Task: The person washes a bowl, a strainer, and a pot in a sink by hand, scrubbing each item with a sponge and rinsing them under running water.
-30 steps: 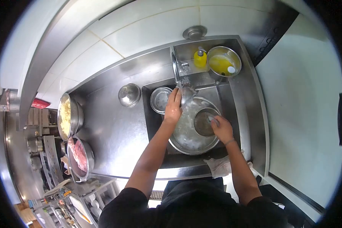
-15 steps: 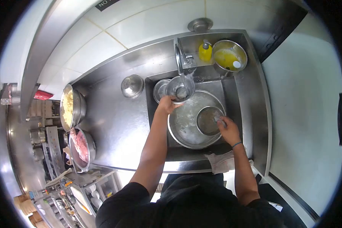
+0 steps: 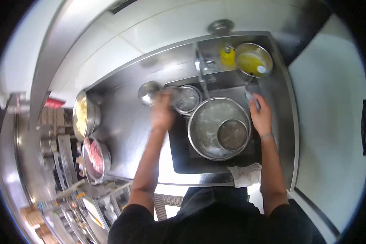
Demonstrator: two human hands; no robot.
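Steel sink (image 3: 183, 156), bowl (image 3: 176, 93), seemingly in left grip (image 3: 162, 114)

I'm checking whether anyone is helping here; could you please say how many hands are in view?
2: the left hand, blurred, at the left edge of the sink; the right hand, holding a pale item, at its right side.

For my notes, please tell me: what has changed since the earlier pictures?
The left hand moved left, from near the tap to near the upturned bowl; blur hides whether it holds anything. The right hand moved right, out of the small bowl, still gripping a grey object. The soap bottle and large basin stayed.
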